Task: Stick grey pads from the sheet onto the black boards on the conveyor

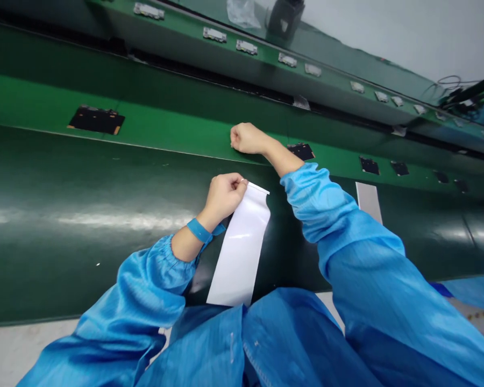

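Note:
My left hand (223,194) is closed in a pinch on the top edge of a long white glossy strip (240,250) that lies on the dark green bench surface (64,226) and runs down toward my lap. A blue wrist strap sits on that wrist. My right hand (247,138) is closed in a fist farther out, at the edge of the brighter green conveyor belt (165,123); what it holds, if anything, is hidden. Both arms wear blue smock sleeves.
Dark circuit boards (96,119) lie spaced along the green belt, others (370,165) to the right. A higher green ledge carries several small pale parts (247,47). A grey tape patch (369,201) is on the bench right of my arm. Cables lie at the far right.

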Demonstrator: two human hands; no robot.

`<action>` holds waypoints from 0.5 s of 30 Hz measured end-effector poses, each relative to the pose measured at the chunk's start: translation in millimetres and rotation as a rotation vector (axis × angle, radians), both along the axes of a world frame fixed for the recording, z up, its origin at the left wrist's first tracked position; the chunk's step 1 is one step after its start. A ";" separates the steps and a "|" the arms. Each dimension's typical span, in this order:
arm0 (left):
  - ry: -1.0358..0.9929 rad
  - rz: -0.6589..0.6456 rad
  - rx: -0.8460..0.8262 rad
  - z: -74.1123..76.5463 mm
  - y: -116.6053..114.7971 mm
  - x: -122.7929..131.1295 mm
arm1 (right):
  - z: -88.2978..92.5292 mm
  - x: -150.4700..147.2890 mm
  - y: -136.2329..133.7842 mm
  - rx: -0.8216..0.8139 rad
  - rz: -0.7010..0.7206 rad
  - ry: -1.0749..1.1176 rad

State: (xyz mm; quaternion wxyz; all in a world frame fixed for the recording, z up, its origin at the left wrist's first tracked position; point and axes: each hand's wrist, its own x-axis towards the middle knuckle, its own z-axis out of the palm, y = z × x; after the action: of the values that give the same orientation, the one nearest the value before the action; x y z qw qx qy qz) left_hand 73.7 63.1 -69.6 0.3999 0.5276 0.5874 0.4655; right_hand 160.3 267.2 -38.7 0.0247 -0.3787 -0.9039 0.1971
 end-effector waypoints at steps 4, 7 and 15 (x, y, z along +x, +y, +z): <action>-0.037 0.049 0.005 1.1 3.3 -6.8 | 3.3 16.5 -22.5 0.158 -0.165 0.016; -0.063 0.099 0.005 6.0 4.1 -9.9 | 8.7 42.9 -63.7 0.039 -0.102 0.264; -0.165 0.078 -0.026 12.1 1.0 -6.5 | -6.0 87.0 -145.3 -0.101 -0.082 0.596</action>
State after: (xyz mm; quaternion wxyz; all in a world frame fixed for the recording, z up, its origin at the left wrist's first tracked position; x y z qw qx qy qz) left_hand 67.2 64.1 -57.5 0.4354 0.4590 0.5787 0.5147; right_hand 247.3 121.9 -44.7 0.2778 -0.3411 -0.8300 0.3429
